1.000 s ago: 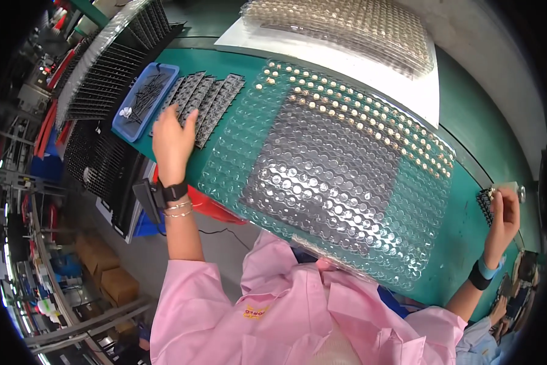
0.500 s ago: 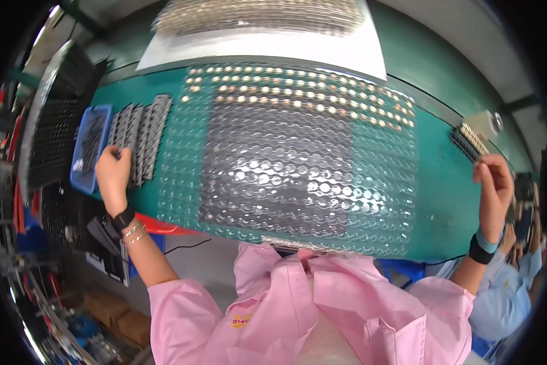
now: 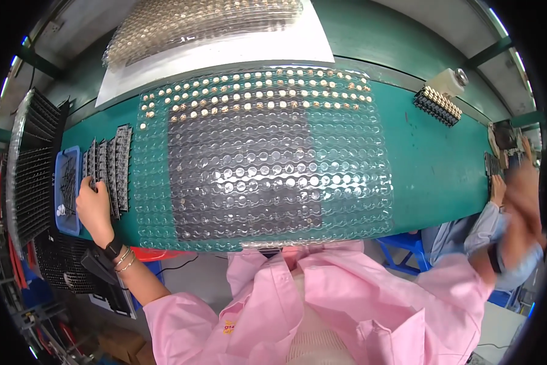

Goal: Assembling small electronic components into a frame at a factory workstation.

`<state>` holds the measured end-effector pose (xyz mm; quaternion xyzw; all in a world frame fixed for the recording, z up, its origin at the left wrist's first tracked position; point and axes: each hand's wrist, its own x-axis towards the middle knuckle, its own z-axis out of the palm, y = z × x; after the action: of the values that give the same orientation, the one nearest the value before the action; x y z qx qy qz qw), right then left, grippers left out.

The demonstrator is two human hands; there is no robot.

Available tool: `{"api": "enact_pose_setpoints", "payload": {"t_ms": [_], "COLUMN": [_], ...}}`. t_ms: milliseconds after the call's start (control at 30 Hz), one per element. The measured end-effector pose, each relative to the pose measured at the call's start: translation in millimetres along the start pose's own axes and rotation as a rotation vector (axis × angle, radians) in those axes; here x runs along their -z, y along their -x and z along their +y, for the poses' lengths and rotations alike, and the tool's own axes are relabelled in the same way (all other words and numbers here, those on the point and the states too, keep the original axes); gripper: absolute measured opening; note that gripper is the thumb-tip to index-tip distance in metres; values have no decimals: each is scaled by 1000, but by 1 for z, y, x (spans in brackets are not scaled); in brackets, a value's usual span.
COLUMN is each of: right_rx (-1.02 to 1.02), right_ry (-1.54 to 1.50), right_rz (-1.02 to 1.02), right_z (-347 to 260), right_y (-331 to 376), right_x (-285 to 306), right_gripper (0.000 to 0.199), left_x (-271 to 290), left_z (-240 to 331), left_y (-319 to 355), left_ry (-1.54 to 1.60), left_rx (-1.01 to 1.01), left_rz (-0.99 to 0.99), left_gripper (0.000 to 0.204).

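Left hand on dark strips (right hand blurred)

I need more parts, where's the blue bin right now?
In the head view, the blue bin sits at the table's far left, just left of the left hand and the dark strips.

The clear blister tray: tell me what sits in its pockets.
The clear blister tray holds small gold-coloured round parts in its far rows only. Nearer pockets look empty. A dark sheet shows beneath; glare hides some pockets.
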<state>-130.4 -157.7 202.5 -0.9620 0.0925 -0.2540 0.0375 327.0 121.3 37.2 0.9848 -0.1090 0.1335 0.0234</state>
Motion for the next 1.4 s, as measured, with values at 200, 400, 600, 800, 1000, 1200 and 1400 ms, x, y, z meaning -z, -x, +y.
{"api": "enact_pose_setpoints", "payload": {"t_ms": [200,400,600,800,1000,1200,1400], "right_rx": [64,46,56,-457,-182,-309,-342], "right_ry": [-172,-173,-226,-935,-1263,-1513,-1657], "right_rz": [-247,-312,-282,-291,-321,-377,-459], "right_z": [87,106,98,67,4,-6,-8], "right_y": [-64,-66,-67,-70,-81,-76,-73], "right_x": [-159,-192,-192,-163,-180,-190,-185], "right_gripper": [18,13,12,5,6,8,11], "left_x": [-18,-20,-8,51,53,54,64], "left_z": [-32,-52,-52,70,120,140,142], "left_y": [-22,-27,-19,85,171,188,188], "left_ry": [387,179,333,1536,1936,1976,1864], "left_rx": [-146,-92,-101,29,-4,-36,-168], "left_rz": [44,197,444,-303,-812,-1006,-1039], "left_gripper": [26,25,25,26,40,53,44]}}
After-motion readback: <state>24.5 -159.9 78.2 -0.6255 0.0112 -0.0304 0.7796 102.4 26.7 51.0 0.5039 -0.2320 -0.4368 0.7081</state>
